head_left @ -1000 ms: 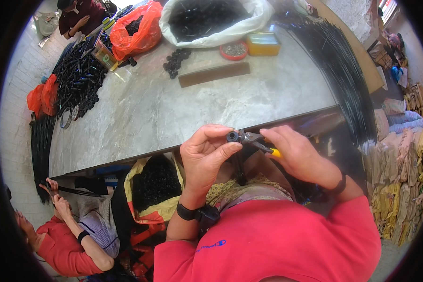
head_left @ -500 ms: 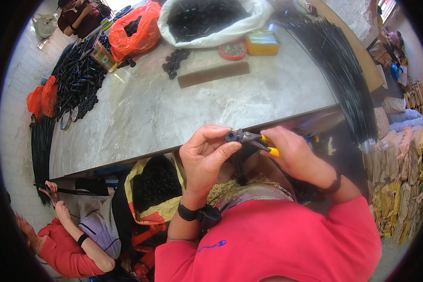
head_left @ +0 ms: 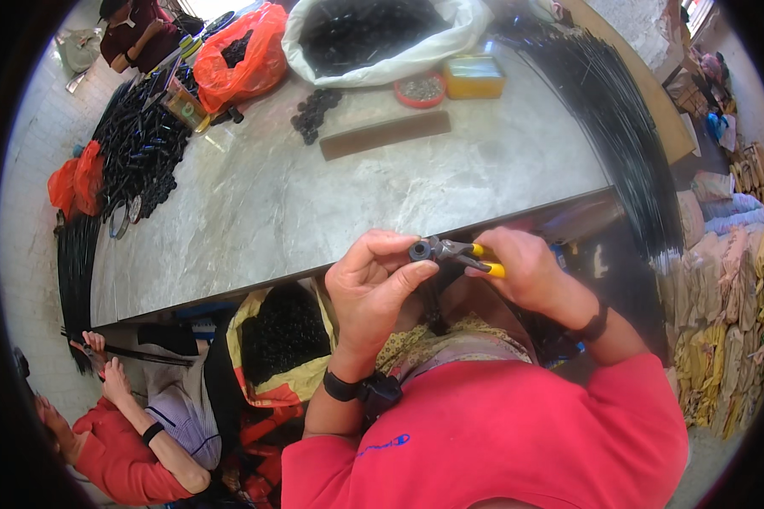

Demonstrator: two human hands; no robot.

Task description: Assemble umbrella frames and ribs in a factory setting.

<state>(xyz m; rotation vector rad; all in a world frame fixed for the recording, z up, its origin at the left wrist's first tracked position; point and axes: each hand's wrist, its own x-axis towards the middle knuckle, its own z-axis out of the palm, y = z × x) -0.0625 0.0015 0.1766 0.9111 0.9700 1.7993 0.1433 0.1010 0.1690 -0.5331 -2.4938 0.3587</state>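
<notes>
Between the thumb and forefinger of my left hand (head_left: 369,284) is a small round black part (head_left: 418,250) with a hole in its middle, its open end facing up. My right hand (head_left: 525,265) is closed round the yellow handles of a pair of pliers (head_left: 452,250). The metal jaws of the pliers meet the right side of the black part; the exact grip of the jaws is too small to tell. Both hands are held just off the table's front edge, above my lap.
On the grey table (head_left: 255,204) lie a dark flat bar (head_left: 386,136), a red dish (head_left: 419,90), a yellow box (head_left: 474,78) and black piles. A white sack (head_left: 475,30) stands behind. Long black rods (head_left: 607,110) line the right edge. Another person (head_left: 132,450) works at lower left.
My hands, the black part and the pliers stay almost in place, with only a slight shift. The person at lower left has moved their hands and the dark strips a little.
</notes>
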